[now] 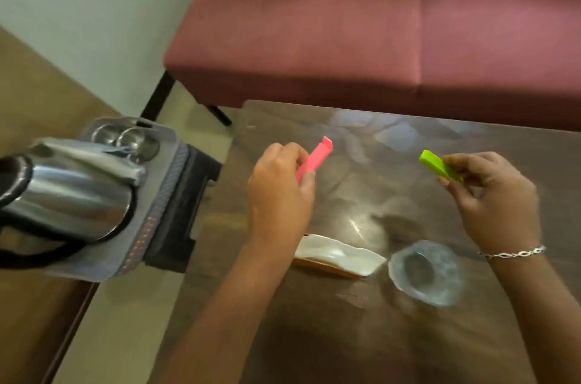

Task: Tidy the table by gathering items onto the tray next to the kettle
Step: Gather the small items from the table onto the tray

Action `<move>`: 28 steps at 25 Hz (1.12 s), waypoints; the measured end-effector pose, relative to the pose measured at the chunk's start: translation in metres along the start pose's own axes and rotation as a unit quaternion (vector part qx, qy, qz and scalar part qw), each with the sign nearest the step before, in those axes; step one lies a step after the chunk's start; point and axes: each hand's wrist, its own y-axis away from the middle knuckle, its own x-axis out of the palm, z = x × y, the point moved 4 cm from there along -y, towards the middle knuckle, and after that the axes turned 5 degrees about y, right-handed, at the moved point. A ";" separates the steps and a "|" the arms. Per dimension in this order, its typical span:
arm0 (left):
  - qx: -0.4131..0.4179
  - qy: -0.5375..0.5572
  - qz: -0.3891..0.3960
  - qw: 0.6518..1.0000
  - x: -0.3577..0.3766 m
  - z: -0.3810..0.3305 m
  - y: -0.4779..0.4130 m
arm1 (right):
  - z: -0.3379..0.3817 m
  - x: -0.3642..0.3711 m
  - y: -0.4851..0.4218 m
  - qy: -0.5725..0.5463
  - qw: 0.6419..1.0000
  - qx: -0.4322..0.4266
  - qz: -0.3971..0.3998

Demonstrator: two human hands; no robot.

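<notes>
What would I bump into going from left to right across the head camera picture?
Kettle → tray → left hand pinching the pink clip → white dish → glass → right hand pinching the green clip.

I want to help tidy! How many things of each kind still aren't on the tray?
Clips: 2 (pink clip, green clip)
White dish: 1
Clear glass: 1
Total: 4
</notes>
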 end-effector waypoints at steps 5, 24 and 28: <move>-0.095 -0.054 -0.091 0.990 -0.100 0.126 -0.029 | 0.123 0.059 -0.021 -0.036 0.994 -0.077 0.063; -0.315 -0.268 0.078 0.907 -0.120 0.403 0.024 | 0.379 0.273 0.041 0.011 0.886 -0.357 0.294; -0.317 -0.255 0.096 0.908 -0.118 0.412 0.027 | 0.395 0.315 0.051 0.072 0.850 -0.396 0.340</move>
